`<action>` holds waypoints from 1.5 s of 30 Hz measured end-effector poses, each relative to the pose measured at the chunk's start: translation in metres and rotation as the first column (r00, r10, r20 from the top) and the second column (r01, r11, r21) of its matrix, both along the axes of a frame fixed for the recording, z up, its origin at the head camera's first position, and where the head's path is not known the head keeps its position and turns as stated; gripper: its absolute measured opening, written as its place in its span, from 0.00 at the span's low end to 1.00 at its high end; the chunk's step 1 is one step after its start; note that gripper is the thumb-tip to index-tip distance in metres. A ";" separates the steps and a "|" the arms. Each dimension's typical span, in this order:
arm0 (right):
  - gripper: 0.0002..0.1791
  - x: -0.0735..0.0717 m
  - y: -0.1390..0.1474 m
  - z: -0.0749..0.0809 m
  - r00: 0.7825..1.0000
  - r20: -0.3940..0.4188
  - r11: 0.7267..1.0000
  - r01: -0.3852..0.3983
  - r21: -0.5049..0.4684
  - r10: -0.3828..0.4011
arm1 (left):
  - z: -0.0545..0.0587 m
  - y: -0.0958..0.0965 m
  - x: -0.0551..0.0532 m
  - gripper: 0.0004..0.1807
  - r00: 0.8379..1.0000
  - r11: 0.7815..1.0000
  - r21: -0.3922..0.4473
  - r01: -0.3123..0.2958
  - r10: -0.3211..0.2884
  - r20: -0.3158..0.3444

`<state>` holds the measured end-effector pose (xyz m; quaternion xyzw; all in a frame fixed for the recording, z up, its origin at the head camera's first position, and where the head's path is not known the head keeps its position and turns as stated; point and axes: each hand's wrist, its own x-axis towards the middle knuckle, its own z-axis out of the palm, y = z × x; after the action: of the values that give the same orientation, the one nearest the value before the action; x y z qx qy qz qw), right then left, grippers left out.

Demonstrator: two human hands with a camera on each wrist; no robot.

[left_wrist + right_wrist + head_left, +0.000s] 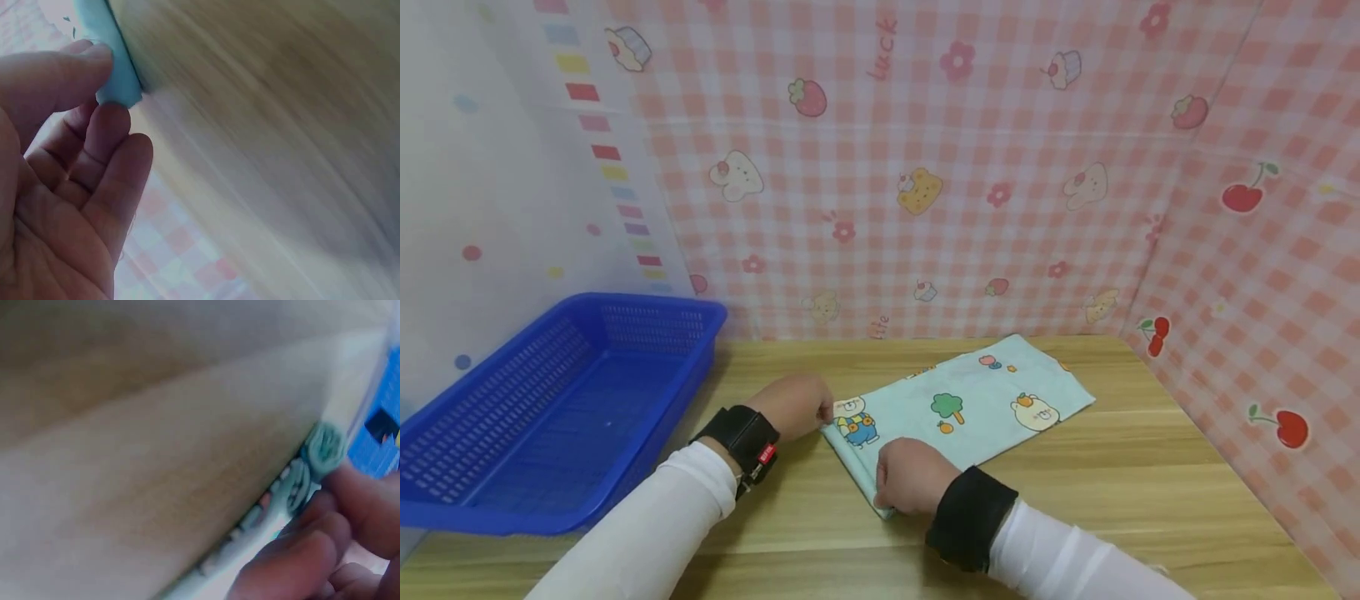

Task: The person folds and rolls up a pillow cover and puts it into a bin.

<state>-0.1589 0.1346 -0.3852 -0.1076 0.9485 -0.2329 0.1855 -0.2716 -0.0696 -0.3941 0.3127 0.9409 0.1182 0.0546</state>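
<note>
A mint-green cloth [985, 400] printed with cartoon bears, a tree and fruit lies slantwise on the table as a folded strip. Its left end is curled into a narrow roll [853, 462]. At the far end of that roll my left hand [793, 406] pinches the cloth; the left wrist view shows the thumb and fingertips at the roll's end [119, 81]. My right hand [913, 477] grips the near end, thumb on one side and fingers on the other. Seen from the right wrist, the roll's end [325, 449] shows a spiral of layers, with folded layers beside it.
A blue plastic basket [647, 400] with mesh sides stands on the left, close to my left forearm. The wood-grain table [1150, 467] meets pink checked cloth walls [865, 267] at the back and right. Black bands [972, 518] circle both wrists over white sleeves.
</note>
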 end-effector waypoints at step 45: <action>0.03 0.014 -0.009 -0.001 0.973 -0.176 0.978 -0.119 0.171 0.149 | -0.007 0.008 0.002 0.13 0.998 0.999 -0.014 0.039 -0.040 -0.047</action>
<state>-0.1453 0.1259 -0.3865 -0.1777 0.9679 -0.1319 0.1188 -0.2699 -0.0615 -0.4015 0.3336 0.9363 0.1033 0.0367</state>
